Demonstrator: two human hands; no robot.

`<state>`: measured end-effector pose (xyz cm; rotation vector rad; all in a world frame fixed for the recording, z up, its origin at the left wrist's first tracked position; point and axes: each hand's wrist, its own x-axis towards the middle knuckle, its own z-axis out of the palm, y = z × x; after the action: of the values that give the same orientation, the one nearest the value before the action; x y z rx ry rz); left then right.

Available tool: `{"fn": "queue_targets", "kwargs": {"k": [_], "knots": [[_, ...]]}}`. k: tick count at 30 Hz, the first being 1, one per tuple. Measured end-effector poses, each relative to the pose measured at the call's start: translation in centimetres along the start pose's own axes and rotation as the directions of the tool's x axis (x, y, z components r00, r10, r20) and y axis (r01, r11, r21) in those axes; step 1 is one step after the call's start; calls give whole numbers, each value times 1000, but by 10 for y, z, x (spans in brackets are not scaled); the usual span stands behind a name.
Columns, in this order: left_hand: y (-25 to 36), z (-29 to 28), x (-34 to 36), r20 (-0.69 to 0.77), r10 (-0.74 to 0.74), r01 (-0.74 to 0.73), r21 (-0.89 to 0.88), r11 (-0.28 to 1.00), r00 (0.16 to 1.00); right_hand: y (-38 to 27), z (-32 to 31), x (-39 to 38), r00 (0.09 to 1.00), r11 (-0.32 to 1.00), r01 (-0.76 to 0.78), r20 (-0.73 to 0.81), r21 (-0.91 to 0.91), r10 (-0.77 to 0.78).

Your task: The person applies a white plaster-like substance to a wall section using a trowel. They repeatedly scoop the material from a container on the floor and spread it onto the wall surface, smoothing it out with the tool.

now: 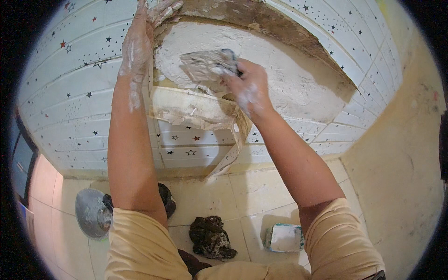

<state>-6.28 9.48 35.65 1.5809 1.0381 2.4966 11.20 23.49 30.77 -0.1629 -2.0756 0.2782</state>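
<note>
My right hand (249, 88) is closed around a wide putty knife (207, 64), whose blade is smeared with white plaster and blurred. The blade lies over a patch of wet white plaster (298, 77) on the wall, inside an opening in the star-printed wall covering. At the upper left, my left hand (151, 18), dusted white, rests against the edge of that opening with its fingers stretched out; its fingertips are partly cut off at the top. Below the plaster, a torn flap of the covering (191, 105) folds down, and a strip (233, 149) hangs from it.
On the tiled floor (261, 189) stand a grey basin (91, 212) with whitish residue, a crumpled black plastic bag (212, 238), and a small open tub (284, 238) of white material. A dark bundle (166, 201) lies behind my left arm. A bare yellowish wall (396, 177) stands at right.
</note>
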Motion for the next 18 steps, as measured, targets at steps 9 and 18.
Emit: {"fn": "queue_targets", "kwargs": {"k": [9,18], "knots": [[-24,-44,21,21,-87,89,-313,946,996,118,-100,-30,881,888,-457,-107,55,460],[-13,-3,6,-39,37,-40,-102,994,999,-1,-9,0,997,997,81,15,16,-81]]}}
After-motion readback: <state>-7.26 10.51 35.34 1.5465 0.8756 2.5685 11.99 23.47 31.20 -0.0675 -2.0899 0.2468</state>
